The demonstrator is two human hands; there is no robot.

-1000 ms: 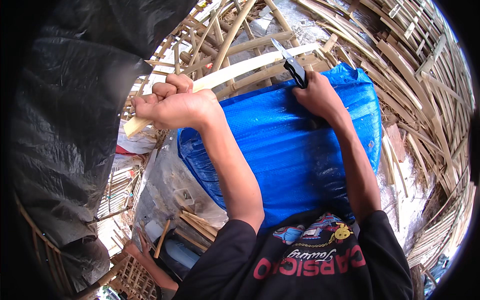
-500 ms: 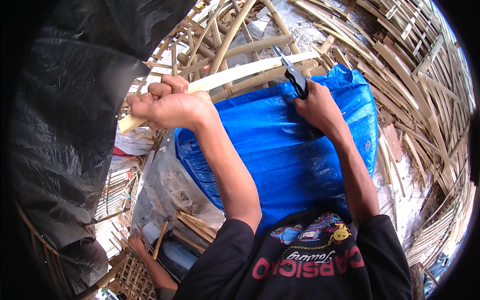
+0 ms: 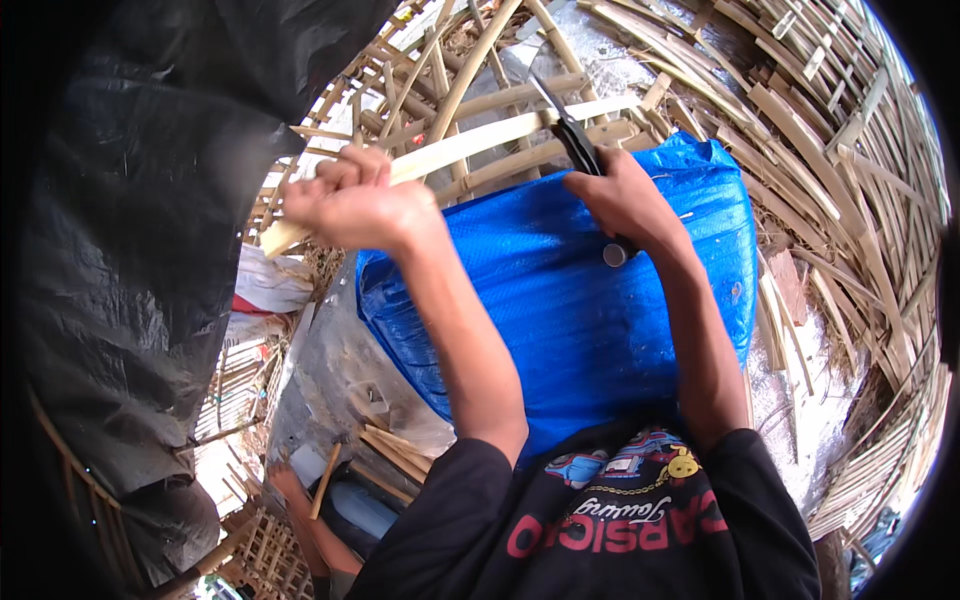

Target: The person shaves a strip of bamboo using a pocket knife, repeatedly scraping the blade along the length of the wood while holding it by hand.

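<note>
My left hand (image 3: pixel 355 200) is closed around a long pale bamboo strip (image 3: pixel 470 143), near its left end. The hand is slightly blurred. The strip runs to the right over a blue plastic sheet (image 3: pixel 530 280) that covers my lap. In my right hand (image 3: pixel 630 200) is a knife (image 3: pixel 575 140) with a black handle, its fingers wrapped round the grip. Its narrow blade points up and to the left, crossing the strip toward its right part. The round butt of the handle shows below the right hand.
Bamboo poles in a lattice (image 3: pixel 500 95) lie just beyond the strip. Piles of split bamboo (image 3: pixel 850 200) fill the right side. A black plastic sheet (image 3: pixel 150 200) hangs at left. Another person's arm (image 3: pixel 310 515) and cut bamboo pieces (image 3: pixel 400 455) are at lower left.
My left hand has shifted a little to the right with the strip. The knife in my right hand has moved slightly up and left, and its handle butt has come into sight.
</note>
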